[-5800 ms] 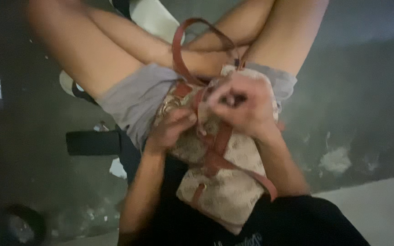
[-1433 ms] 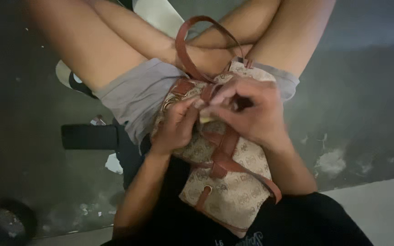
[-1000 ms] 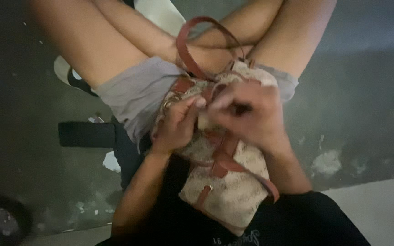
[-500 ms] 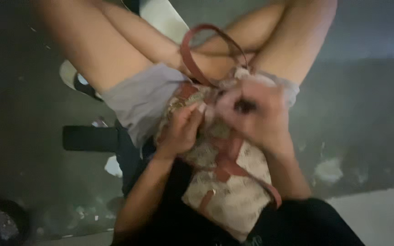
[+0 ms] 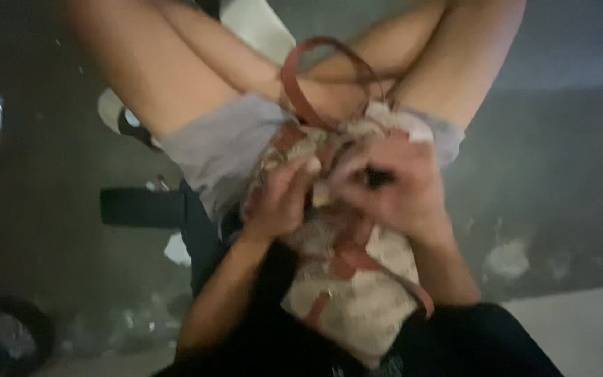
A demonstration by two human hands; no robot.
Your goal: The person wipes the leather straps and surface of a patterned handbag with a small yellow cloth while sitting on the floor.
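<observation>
A beige patterned bag (image 5: pixel 357 300) with brown leather straps lies on my lap, its curved brown handle (image 5: pixel 294 87) arching over my bare legs. My left hand (image 5: pixel 280 199) grips the bag's top edge on the left side. At the bag's opening my right hand (image 5: pixel 392 185) is closed around a small dark object that is too blurred to identify. Grey shorts (image 5: pixel 218 150) show beneath the bag. The frame is motion-blurred.
I sit on a dark seat with a black armrest (image 5: pixel 141 207) sticking out to the left. A white shoe (image 5: pixel 123 119) rests on the dark stained floor. A dark wheel (image 5: pixel 8 335) is at the lower left, a pale slab (image 5: pixel 581 335) at the lower right.
Both hands stay at the bag's top with only small shifts. The right hand has moved slightly down over the opening and the view has shaken.
</observation>
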